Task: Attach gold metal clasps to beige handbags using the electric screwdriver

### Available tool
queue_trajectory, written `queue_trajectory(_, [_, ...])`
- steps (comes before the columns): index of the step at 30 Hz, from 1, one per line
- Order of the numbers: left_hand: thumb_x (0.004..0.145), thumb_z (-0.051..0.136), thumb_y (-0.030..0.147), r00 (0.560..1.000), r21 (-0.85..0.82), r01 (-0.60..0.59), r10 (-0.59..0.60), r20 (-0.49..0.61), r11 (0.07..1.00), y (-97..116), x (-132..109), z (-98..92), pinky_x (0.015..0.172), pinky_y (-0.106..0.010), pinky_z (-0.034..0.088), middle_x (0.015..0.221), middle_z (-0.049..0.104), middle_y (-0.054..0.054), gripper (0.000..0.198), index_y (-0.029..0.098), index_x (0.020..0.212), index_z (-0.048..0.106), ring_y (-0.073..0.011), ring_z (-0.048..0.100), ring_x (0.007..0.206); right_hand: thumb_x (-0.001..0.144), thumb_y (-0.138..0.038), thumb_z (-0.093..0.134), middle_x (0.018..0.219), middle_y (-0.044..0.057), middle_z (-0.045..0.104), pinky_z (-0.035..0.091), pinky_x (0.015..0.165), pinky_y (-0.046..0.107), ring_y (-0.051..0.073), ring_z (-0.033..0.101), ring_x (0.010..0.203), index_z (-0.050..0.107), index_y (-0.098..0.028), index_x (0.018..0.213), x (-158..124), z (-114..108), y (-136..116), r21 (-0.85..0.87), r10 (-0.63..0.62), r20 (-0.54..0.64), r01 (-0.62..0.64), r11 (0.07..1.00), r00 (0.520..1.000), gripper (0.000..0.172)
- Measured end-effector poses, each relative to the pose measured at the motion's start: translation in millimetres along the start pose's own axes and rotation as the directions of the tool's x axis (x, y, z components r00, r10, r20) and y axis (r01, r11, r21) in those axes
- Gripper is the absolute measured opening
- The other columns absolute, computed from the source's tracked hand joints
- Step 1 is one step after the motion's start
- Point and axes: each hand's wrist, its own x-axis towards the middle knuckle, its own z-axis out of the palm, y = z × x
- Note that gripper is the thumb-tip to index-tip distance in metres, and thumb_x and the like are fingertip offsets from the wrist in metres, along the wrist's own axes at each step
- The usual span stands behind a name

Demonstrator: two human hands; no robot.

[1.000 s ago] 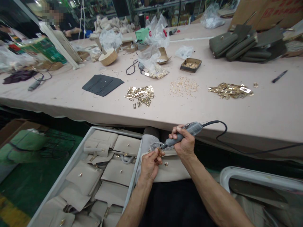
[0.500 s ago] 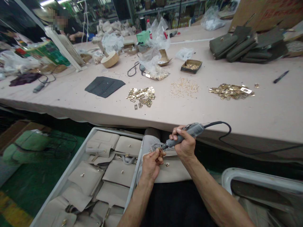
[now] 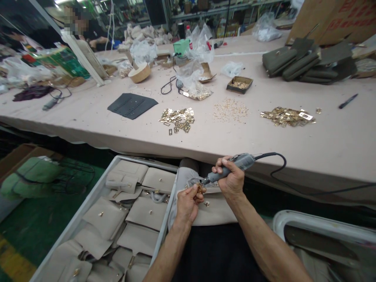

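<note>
My right hand (image 3: 230, 176) is wrapped round a grey electric screwdriver (image 3: 243, 160), its cord running off to the right. The tool slants down to the left, its tip at a small gold metal fitting (image 3: 200, 188). My left hand (image 3: 188, 201) pinches that fitting between thumb and fingers, which partly cover it. Beneath both hands a beige handbag (image 3: 217, 211) lies across my lap, with a gold clasp (image 3: 207, 204) on its front. Whether the fitting is joined to the bag cannot be made out.
Left of my lap stands a white crate (image 3: 96, 184) of beige bags. On the table (image 3: 123, 135) lie gold plates (image 3: 178, 119), scattered screws (image 3: 230, 110), another gold heap (image 3: 286, 116) and dark bags (image 3: 308, 62). A second bin (image 3: 323, 221) is at the right.
The camera view has shifted slightly, so the table things appear a little lower and to the right. Both hands keep the same hold, with the screwdriver tip still at the fitting.
</note>
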Motion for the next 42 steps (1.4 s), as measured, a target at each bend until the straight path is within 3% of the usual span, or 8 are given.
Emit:
queue_trajectory(12, [0.059,0.097,0.043,1.000,-0.001,-0.013,0.013,-0.021,1.000,-1.4,0.0,1.2,0.047,-0.016,0.051,0.071,0.077,-0.014,0.048,0.004,0.079,0.079,-0.0093,0.063,0.050,0.072,-0.021,0.074,0.067,-0.003,0.059,0.045,0.054,0.027,0.009,0.046,0.049,0.056,-0.019,0.078,-2.0,-4.3,1.1,-0.013,-0.005,0.019,0.006,1.000,1.000,0.019])
queue_trajectory(19, [0.066,0.089,0.041,0.996,0.131,-0.078,0.081,-0.021,0.988,-4.5,-2.6,2.2,0.044,-0.022,0.056,0.078,0.080,-0.014,0.050,0.003,0.096,0.075,-0.0136,0.067,0.047,0.072,-0.021,0.074,0.067,-0.002,0.059,0.045,0.054,0.027,0.009,0.046,0.049,0.056,-0.019,0.077,-0.7,-11.1,-1.2,-0.022,-0.004,0.026,0.005,1.000,1.000,0.019])
queue_trajectory(23, [0.071,0.084,0.044,0.995,0.202,-0.091,0.097,-0.020,0.975,-6.5,-1.6,2.7,0.043,-0.027,0.059,0.078,0.080,-0.015,0.049,0.004,0.096,0.072,-0.0165,0.068,0.045,0.073,-0.020,0.074,0.066,-0.002,0.059,0.045,0.054,0.027,0.009,0.047,0.049,0.057,-0.019,0.075,-2.5,-13.4,-2.7,-0.053,-0.027,0.038,0.029,0.998,0.999,0.016])
queue_trajectory(34, [0.068,0.086,0.043,0.996,0.217,-0.059,0.072,-0.053,0.974,-5.2,4.6,8.2,0.040,-0.025,0.055,0.074,0.078,-0.013,0.048,0.004,0.093,0.072,-0.0156,0.066,0.043,0.077,-0.018,0.075,0.067,-0.001,0.063,0.044,0.049,0.028,0.011,0.051,0.046,0.065,-0.019,0.080,-17.0,-4.2,7.8,-0.151,-0.160,0.166,0.185,0.971,0.973,0.011])
queue_trajectory(42, [0.068,0.085,0.040,0.997,0.214,-0.042,0.055,-0.054,0.976,-4.7,3.4,6.9,0.040,-0.027,0.057,0.075,0.079,-0.014,0.049,0.003,0.096,0.071,-0.0161,0.066,0.043,0.078,-0.017,0.074,0.067,-0.001,0.063,0.043,0.049,0.028,0.011,0.051,0.046,0.066,-0.019,0.079,-17.1,-2.5,9.7,-0.172,-0.150,0.191,0.184,0.968,0.970,0.009])
